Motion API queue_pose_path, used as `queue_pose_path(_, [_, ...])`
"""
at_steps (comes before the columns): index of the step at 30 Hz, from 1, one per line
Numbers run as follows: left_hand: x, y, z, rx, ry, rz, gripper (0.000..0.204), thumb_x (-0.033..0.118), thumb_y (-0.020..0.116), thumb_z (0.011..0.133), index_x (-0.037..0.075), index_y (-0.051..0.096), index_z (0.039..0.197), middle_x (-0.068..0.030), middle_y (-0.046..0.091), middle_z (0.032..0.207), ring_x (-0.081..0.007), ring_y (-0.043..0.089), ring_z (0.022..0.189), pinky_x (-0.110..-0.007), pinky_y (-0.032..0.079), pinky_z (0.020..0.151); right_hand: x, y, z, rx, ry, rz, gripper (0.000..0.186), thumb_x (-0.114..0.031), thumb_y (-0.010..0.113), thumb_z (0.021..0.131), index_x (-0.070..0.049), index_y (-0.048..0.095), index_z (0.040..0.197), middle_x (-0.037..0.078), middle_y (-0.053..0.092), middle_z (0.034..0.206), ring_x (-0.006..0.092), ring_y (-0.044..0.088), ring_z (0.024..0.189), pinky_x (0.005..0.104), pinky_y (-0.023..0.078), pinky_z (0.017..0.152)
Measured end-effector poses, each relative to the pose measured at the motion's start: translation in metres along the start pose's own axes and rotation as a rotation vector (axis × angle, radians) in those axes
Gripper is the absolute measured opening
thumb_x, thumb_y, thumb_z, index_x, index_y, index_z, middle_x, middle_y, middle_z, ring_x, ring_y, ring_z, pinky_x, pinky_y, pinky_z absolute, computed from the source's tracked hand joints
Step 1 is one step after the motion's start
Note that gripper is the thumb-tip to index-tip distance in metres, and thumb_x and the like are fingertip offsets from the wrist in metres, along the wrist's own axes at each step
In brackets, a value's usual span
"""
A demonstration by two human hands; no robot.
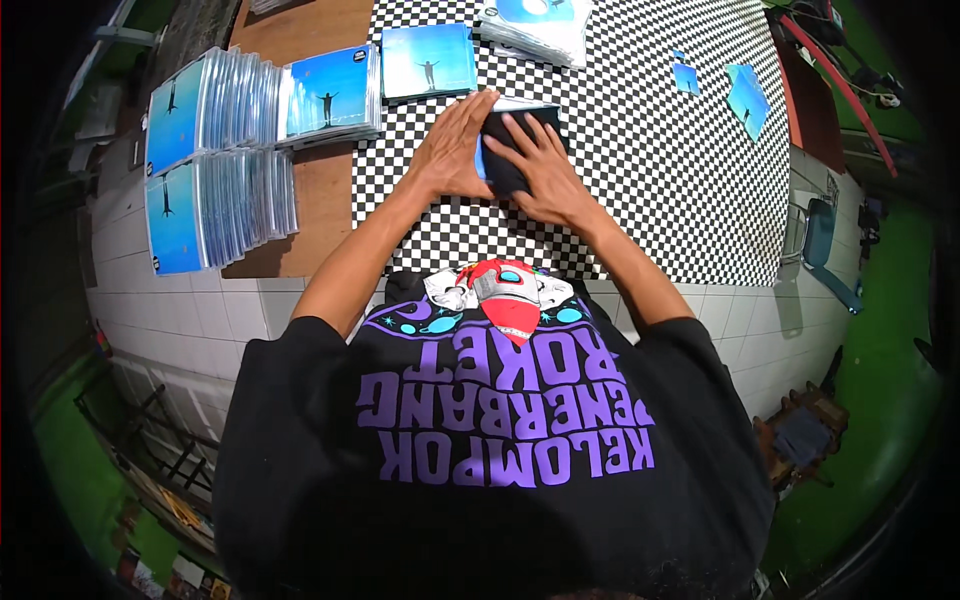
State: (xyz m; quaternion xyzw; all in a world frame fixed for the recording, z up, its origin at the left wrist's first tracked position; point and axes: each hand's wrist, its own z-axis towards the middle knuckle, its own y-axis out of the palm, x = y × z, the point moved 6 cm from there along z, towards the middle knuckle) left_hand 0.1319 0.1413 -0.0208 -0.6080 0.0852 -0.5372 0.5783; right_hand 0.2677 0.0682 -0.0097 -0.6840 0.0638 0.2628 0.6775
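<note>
A black, flat, square piece (505, 177) that looks like cloth or a dark panel lies on the checkered table covering. Blue and white edges of something flat show from under it on the left and far sides; what that is stays mostly hidden. My left hand (452, 152) rests flat along its left edge, fingers stretched out together. Across the black piece my right hand (545, 178) lies with its fingers spread, pressing on top. Just beyond my left hand sits a short stack of blue printed covers (428, 62) showing a figure with arms raised.
Stacked clear disc cases (240, 100) with blue covers stand at the left on a brown board (325, 190), with a nearer row (245, 195) and another stack (328, 95) beside them. White-edged printed pieces (535, 40) lie at the far edge. Two blue cutouts (747, 103) lie on the right.
</note>
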Motion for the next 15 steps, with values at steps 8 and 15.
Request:
queue_pose_path(8, [-0.002,-0.003,-0.007,-0.115,0.039,-0.012,0.146,0.072,0.084,0.05,0.017,0.008,0.161,-0.0173,0.021,0.164,-0.0354,0.023,0.152,-0.049,0.019,0.126,0.051,-0.03,-0.015,0.044,0.14,-0.088,0.083,-0.018,0.066,0.072,-0.026,0.045,0.152,0.018,0.026,0.165,0.0477,0.027,0.148,0.059,0.02,0.122])
queue_pose_path(15, [0.002,-0.003,-0.009,0.029,-0.146,0.044,0.143,0.072,0.087,0.053,0.014,0.012,0.161,-0.0172,0.022,0.164,-0.0369,0.025,0.151,-0.056,0.019,0.124,0.044,-0.015,-0.002,0.113,0.227,-0.105,0.085,-0.024,0.07,0.073,-0.027,0.042,0.153,0.018,0.023,0.166,0.0472,0.026,0.148,0.0588,0.019,0.122])
